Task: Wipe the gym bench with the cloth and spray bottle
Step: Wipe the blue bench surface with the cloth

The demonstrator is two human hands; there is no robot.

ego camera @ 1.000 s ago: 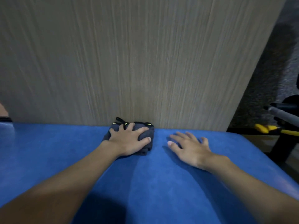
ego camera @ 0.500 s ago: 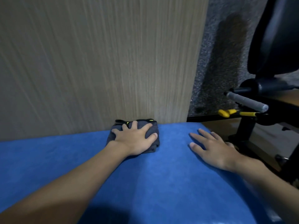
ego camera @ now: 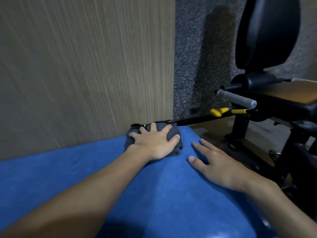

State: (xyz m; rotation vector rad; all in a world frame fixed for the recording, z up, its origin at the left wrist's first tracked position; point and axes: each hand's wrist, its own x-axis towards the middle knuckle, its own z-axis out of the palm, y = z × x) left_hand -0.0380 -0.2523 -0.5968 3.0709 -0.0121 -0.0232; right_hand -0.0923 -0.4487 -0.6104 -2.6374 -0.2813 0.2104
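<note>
Blue padded surface (ego camera: pixel 154 194), far edge butted against wood-grain panel (ego camera: pixel 85 74).

Progress:
- Wiping step in hand, by the look of it. Dark grey cloth (ego camera: pixel 177 147) down on the padding and under pressure.
- No sheen, streaks or droplets to be made out on the blue. Cannot tell how much is already wiped, nor whether spraying is done.
- No spray bottle in view.
- Judging from position alone: working the strip along the panel's foot, near the surface's rounded end. Broad stretch of blue nearer than the panel, and leftward along it, of unknown state.

Cloth and hands:
- Cloth bunched at foot of panel, right at panel's right-hand edge, touching or all but touching its base.
- On top of cloth, left hand (ego camera: pixel 152 143): flat, fingers splayed wide toward panel, thumb against cloth's right side. Pressing rather than gripping. Cloth showing on both sides of it and between the fingers.
- To the right of cloth and farther from panel, right hand (ego camera: pixel 217 167): empty, loosely spread, palm down on bare blue, clear of cloth. Probably bracing.

Past panel's right edge, off the surface: black gym machine (ego camera: pixel 267 31), grey grip (ego camera: pixel 236 98), yellow lever (ego camera: pixel 217 112).
</note>
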